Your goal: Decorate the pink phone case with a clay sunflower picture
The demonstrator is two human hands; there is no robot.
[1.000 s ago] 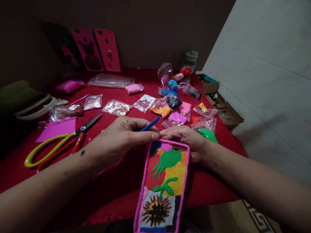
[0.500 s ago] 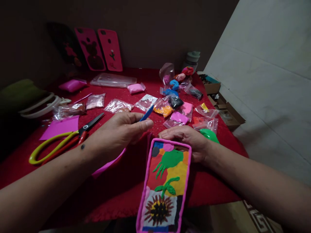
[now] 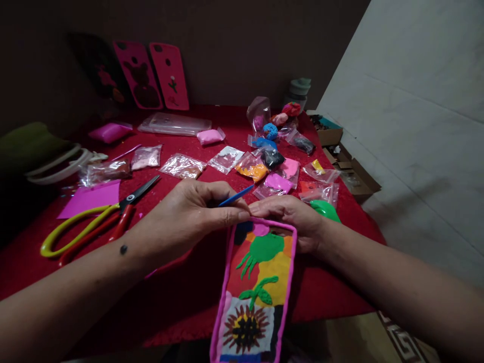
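Note:
A phone case (image 3: 254,287) covered in coloured clay, with a sunflower, green shapes and a raised pink border, stretches toward me over the table's front edge. My right hand (image 3: 289,218) grips its far end, with fingers behind the case. In my left hand (image 3: 204,206) is a blue plastic clay tool (image 3: 237,195), pinched so that its tip points right. The left thumb and fingers meet the case's far left corner, beside the right fingertips. Left of that hand lie scissors (image 3: 126,204) with yellow and red handles, blades apart.
Bags of coloured clay (image 3: 252,169) lie across the red tablecloth (image 3: 181,307). Two pink phone cases (image 3: 170,75) lean on the back wall; a clear case (image 3: 174,124) lies before them. A bottle (image 3: 300,91) stands far right, with cardboard boxes (image 3: 355,171) beyond the table.
My left hand has moved right and slightly down onto the case's far left corner. The blue tool has swung flatter. My right hand and the case have hardly moved.

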